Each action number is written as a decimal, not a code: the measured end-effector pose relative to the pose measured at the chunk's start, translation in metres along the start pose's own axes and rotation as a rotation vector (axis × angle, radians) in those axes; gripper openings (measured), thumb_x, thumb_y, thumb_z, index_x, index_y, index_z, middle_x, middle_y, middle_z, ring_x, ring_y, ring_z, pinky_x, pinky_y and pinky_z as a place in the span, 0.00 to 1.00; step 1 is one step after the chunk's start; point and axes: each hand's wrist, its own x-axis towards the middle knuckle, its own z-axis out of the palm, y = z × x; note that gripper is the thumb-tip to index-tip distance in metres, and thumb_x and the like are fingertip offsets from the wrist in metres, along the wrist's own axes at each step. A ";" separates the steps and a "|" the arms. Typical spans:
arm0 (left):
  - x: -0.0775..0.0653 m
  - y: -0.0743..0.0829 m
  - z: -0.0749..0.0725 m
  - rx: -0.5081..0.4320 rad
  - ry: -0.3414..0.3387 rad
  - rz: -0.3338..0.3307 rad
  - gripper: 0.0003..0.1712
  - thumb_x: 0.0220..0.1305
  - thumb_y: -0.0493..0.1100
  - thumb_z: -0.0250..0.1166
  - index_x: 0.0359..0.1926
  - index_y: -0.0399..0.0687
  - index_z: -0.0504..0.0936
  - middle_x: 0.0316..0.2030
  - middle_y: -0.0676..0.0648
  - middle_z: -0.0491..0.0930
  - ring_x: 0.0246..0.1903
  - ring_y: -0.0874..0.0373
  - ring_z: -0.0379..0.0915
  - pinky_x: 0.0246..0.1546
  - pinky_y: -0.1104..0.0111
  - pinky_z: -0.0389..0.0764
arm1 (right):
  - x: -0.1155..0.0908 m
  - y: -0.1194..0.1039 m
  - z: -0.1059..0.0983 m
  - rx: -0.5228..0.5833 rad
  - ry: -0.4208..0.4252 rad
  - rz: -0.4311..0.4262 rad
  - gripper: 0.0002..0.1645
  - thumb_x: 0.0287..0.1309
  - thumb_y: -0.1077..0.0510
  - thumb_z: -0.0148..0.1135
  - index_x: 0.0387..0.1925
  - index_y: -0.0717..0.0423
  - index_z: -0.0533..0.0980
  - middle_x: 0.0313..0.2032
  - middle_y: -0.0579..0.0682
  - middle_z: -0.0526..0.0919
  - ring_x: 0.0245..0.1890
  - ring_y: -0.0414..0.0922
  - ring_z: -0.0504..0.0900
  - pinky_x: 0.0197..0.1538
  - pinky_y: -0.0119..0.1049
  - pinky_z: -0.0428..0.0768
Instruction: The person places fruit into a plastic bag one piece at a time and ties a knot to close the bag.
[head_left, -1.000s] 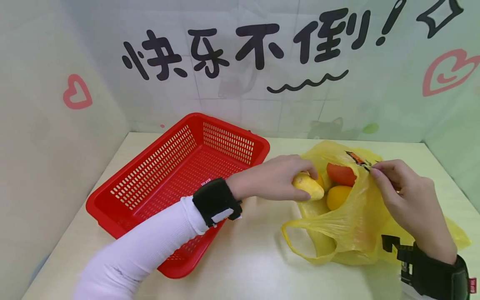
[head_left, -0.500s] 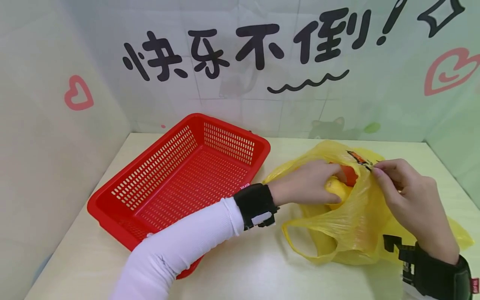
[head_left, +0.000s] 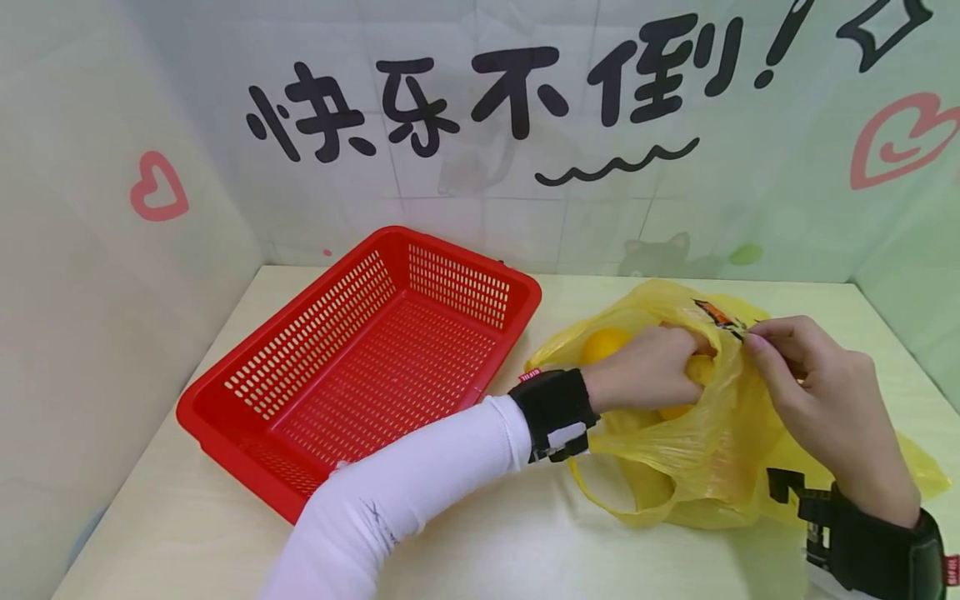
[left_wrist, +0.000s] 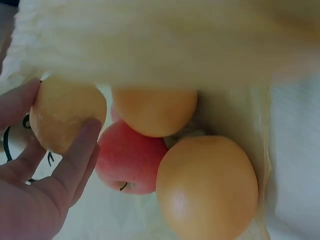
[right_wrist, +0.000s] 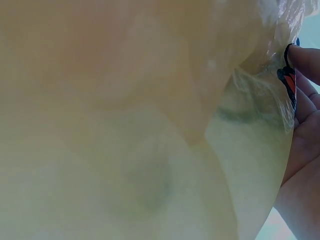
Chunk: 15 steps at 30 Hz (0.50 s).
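My left hand (head_left: 652,367) reaches into the mouth of a yellow plastic bag (head_left: 727,442). In the left wrist view its thumb and fingers grip a rounded, pale yellow fruit (left_wrist: 65,112). Below and beside that fruit lie a red apple (left_wrist: 130,167) with a short stem and two orange-coloured round fruits, a large one (left_wrist: 207,185) in front and another (left_wrist: 155,110) behind. My right hand (head_left: 817,392) pinches the bag's rim near its orange-and-black print, holding the mouth up. In the right wrist view, bag film fills most of the picture.
A red plastic basket (head_left: 193,408) with slotted walls stands on the pale table (head_left: 480,533), left of the bag, partly behind my left sleeve. One bag handle (head_left: 600,500) loops onto the table. A printed backdrop (head_left: 480,167) rises behind the table.
My left hand has moved right, carrying the pale yellow fruit from the bag's mouth deeper inside. An orange-coloured fruit now shows left of that wrist. The right hand stays at the bag's rim.
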 end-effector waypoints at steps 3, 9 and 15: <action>0.004 0.003 0.004 0.019 -0.013 -0.010 0.06 0.61 0.39 0.61 0.40 0.50 0.76 0.24 0.55 0.65 0.29 0.65 0.68 0.30 0.83 0.62 | 0.000 0.000 0.001 0.000 0.009 -0.004 0.07 0.64 0.66 0.60 0.43 0.66 0.77 0.32 0.61 0.86 0.29 0.12 0.67 0.34 0.09 0.67; 0.009 0.006 0.010 0.012 -0.027 -0.030 0.03 0.65 0.38 0.57 0.35 0.50 0.72 0.26 0.54 0.64 0.31 0.63 0.68 0.32 0.83 0.62 | 0.000 0.000 0.000 -0.014 0.014 0.014 0.07 0.65 0.65 0.60 0.43 0.66 0.77 0.32 0.62 0.86 0.30 0.10 0.66 0.35 0.08 0.67; 0.013 0.007 0.017 0.030 -0.057 -0.046 0.03 0.67 0.36 0.55 0.38 0.46 0.74 0.31 0.54 0.65 0.34 0.64 0.65 0.37 0.84 0.59 | 0.001 -0.001 0.001 -0.006 0.018 0.016 0.08 0.65 0.66 0.60 0.43 0.67 0.77 0.34 0.64 0.86 0.34 0.08 0.66 0.38 0.06 0.66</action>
